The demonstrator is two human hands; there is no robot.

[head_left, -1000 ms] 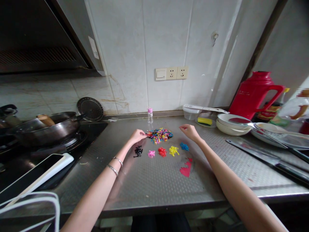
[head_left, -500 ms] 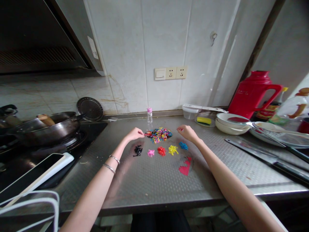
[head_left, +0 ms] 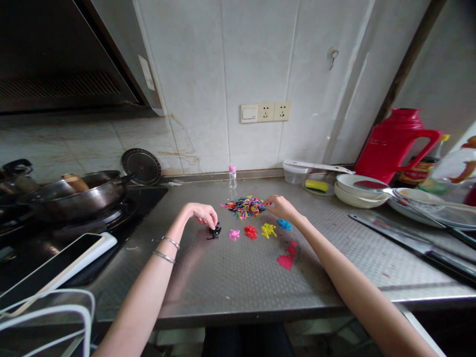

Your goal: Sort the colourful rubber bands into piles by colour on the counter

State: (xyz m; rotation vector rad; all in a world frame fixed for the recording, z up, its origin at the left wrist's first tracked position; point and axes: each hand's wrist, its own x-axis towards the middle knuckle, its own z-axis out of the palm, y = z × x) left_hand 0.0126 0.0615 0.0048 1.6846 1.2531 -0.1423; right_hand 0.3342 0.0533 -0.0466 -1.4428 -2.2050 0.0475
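Observation:
My left hand (head_left: pixel 206 215) reaches down with its fingers pinched onto a small pile of black rubber bands (head_left: pixel 214 231); its fingertips touch the bands. At the right edge of a mixed heap of coloured rubber bands (head_left: pixel 243 206), my right hand (head_left: pixel 278 205) has its fingers closed together, and what lies between them is too small to make out. In a row beside the black pile lie small piles of pink bands (head_left: pixel 234 234), red bands (head_left: pixel 250 231), yellow bands (head_left: pixel 268 230) and blue bands (head_left: pixel 284 224).
A torn red scrap (head_left: pixel 287 256) lies on the metal counter (head_left: pixel 223 287). Behind the heap stands a small pink-capped bottle (head_left: pixel 232 177). On the right are a knife (head_left: pixel 390 234), stacked bowls (head_left: pixel 359 193) and a red thermos (head_left: pixel 390 144); on the left, a pan (head_left: pixel 82 198) and phone (head_left: pixel 55 267).
My left hand has moved from the left edge of the mixed heap toward me, down to the black pile. My right hand has shifted left to the heap's right edge.

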